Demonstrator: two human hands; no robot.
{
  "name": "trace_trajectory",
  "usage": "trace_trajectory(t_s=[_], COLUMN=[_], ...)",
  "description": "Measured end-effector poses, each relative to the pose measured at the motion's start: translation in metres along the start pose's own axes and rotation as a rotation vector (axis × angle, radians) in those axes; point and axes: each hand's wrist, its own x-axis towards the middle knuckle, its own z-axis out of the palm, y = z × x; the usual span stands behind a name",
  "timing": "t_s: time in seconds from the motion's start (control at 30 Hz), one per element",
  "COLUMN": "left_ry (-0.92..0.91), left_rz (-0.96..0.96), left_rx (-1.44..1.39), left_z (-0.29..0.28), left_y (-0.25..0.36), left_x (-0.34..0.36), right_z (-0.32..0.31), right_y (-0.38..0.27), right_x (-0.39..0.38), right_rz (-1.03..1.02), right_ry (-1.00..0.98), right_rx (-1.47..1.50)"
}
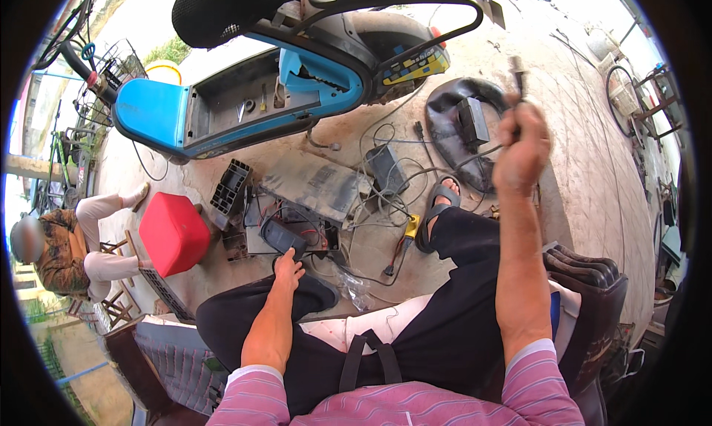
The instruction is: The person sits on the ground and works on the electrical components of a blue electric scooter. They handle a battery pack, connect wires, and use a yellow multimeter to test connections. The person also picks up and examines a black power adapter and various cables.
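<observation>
My right hand (523, 148) is raised at the right, its fingers closed round a dark cable. The cable's end, which looks like a plug (517, 68), sticks up above the fist and is slightly blurred. Low in the middle, my left hand (287, 274) grips the lower corner of a dark box-shaped device (283, 235) with a panel on its face. Under and beside that device lies an opened battery box (315, 237) with red and black wires. Behind it rests a dusty grey metal case (317, 187).
A blue electric scooter (156, 114) stands across the far side. Around my feet lie a black charger brick (386, 168), tangled cables, a yellow-ended plug (411, 225) and a black inner tube (449, 107). A red stool (174, 233) and a seated person (63, 251) are at left.
</observation>
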Motion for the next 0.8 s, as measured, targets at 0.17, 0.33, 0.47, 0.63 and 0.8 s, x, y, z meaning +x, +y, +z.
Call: trace_trajectory(t_s=[0.17, 0.33, 0.47, 0.63, 0.8], left_ry=[-0.018, 0.134, 0.177, 0.104, -0.112], left_rz=[-0.034, 0.098, 0.271, 0.262, 0.206], left_rx=[-0.002, 0.009, 0.002, -0.166, -0.306], left_z=[-0.004, 0.000, -0.003, 0.006, 0.011], left_y=[0.006, 0.009, 0.017, 0.060, 0.093], left_x=[-0.011, -0.024, -0.035, -0.081, -0.116], right_z=[-0.037, -0.031, -0.027, -0.041, -0.062], right_y=[-0.072, -0.076, -0.013, 0.026, 0.063], right_x=[0.025, 0.014, 0.016, 0.041, 0.049], right_rz=[-0.326, -0.429, -0.357, -0.048, 0.003], right_ry=[0.232, 0.251, 0.111, 0.063, -0.122], right_rx=[0.120, -0.007, -0.400, -0.703, -0.998])
